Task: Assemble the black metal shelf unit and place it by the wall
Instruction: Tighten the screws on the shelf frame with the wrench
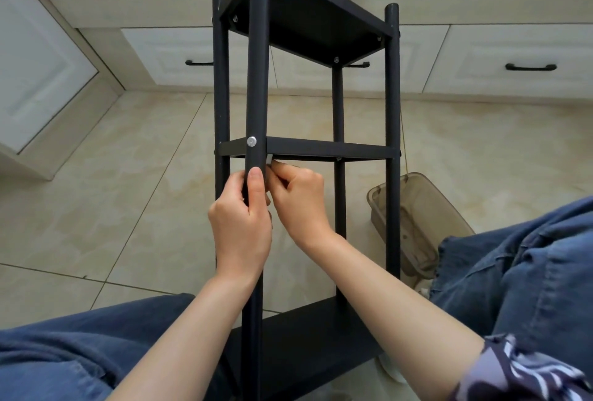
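Here, centre frame, your left hand [240, 224] grips the black metal shelf unit [321, 148] by its post; your right hand [301, 201] pinches a small grey metal tool [269, 159].

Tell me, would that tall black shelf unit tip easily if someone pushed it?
Probably: the shelf unit looks tall and narrow on thin posts, so a sideways push could tip it. Likely stiff: screws pin shelves to posts. Seemingly light: the left hand steadies it by one post while the right hand pinches a small tool.
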{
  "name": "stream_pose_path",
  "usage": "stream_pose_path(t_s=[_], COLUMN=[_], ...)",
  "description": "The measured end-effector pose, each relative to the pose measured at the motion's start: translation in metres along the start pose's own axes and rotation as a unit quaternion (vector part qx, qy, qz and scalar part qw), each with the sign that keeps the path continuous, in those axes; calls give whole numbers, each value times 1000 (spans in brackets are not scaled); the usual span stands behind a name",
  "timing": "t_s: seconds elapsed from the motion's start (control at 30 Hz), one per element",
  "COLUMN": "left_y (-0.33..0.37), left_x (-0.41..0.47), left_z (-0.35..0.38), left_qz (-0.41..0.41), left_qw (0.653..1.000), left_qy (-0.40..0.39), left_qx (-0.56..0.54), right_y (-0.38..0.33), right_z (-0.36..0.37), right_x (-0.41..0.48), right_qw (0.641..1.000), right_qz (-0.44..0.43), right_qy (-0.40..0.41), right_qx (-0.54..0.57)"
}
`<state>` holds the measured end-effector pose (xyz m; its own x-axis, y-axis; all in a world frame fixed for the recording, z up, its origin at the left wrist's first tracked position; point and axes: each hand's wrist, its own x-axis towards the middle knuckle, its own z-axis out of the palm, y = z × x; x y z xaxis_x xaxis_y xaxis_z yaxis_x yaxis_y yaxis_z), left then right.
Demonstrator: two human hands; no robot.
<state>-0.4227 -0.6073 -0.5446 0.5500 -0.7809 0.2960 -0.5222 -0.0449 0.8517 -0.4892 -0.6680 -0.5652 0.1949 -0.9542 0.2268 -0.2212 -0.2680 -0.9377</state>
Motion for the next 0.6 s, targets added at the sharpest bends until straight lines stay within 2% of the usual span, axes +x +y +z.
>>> stream_pose_path(t_s=[0.13, 0.23, 0.43, 0.6], left_y=[0, -2, -5, -3], left_x=[0, 1, 1, 0], left_z=[1, 1, 4, 5], left_qz=[1, -2, -29, -33], left_qw=[1000, 1000, 999, 999], left_qy=[-1, -3, -6, -13], left_qx=[-5, -11, -20, -21], right_y=[0, -5, -22, -26], right_z=[-5, -15, -38, -41], right_x=[2, 6, 13, 12], right_qw=[1000, 997, 987, 989], right_qz=[16, 59, 127, 122], right_qy=[-11, -54, -88, -80], right_qx=[-1, -14, -31, -29])
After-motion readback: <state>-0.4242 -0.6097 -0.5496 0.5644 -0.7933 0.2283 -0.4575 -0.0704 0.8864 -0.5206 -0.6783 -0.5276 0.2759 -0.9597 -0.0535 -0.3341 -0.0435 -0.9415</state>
